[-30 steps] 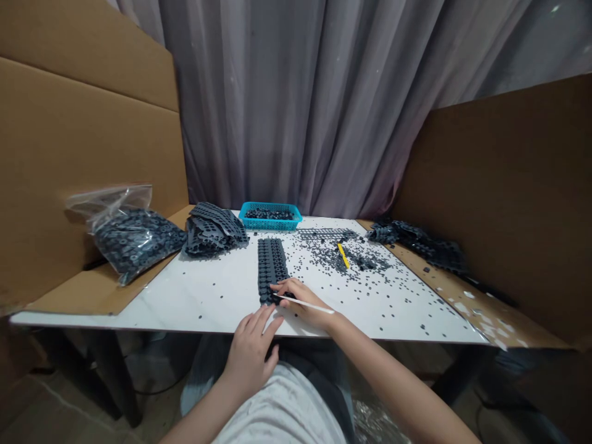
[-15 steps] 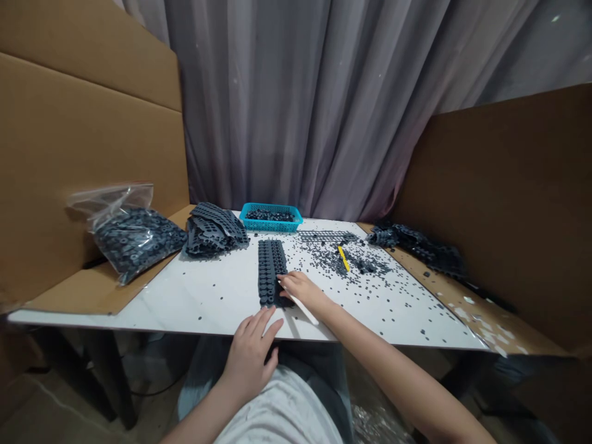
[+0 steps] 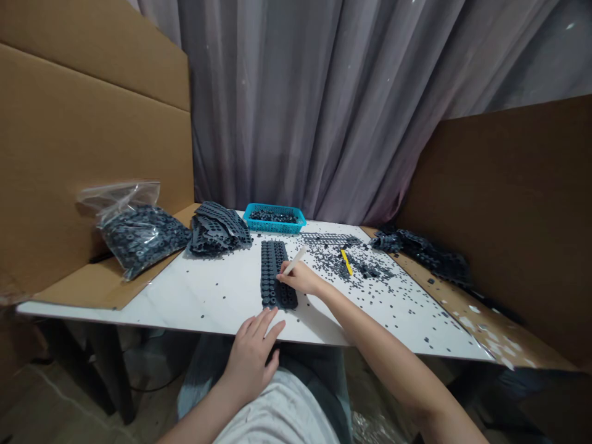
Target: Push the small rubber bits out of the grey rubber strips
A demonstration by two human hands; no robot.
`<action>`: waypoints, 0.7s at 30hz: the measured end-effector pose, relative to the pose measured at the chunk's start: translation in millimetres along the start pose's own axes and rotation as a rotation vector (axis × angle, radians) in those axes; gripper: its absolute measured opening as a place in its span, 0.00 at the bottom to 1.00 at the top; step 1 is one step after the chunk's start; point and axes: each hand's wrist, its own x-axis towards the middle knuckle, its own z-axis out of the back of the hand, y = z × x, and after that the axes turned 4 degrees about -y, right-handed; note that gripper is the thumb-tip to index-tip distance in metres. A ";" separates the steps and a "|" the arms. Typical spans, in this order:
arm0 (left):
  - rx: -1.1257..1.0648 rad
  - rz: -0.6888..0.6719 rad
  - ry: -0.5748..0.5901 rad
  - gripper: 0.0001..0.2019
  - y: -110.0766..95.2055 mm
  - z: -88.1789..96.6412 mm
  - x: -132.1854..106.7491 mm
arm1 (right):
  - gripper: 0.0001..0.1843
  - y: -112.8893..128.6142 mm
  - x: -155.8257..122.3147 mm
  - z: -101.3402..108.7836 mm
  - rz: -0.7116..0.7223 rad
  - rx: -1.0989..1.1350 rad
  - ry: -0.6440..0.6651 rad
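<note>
A dark studded strip [image 3: 269, 271] is laid flat and lengthwise on the white table [image 3: 180, 314], between the stack of dark sheets [image 3: 217, 229] and the scattered bits [image 3: 324, 265]. The white stick [image 3: 295, 260] is gripped in the right hand [image 3: 300, 279], its fingers closed around it over the strip's right half; whether the tip is pressed into the strip is hidden. The left hand [image 3: 253, 345] is rested back upward at the table's near edge, fingers a little spread, with nothing seen in it; whether the strip's near end is touched cannot be told. The two hands are apart. The strip would be judged light, bendy and not easily broken (similar-looking sheets are seen curved in the stack). It would best be steadied at its near end, or lifted by both long edges, so that sagging is limited.
</note>
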 end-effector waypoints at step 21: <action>-0.005 -0.004 -0.001 0.22 -0.7 2.2 0.1 | 0.13 -6.8 -17.6 -11.6 0.266 0.425 0.037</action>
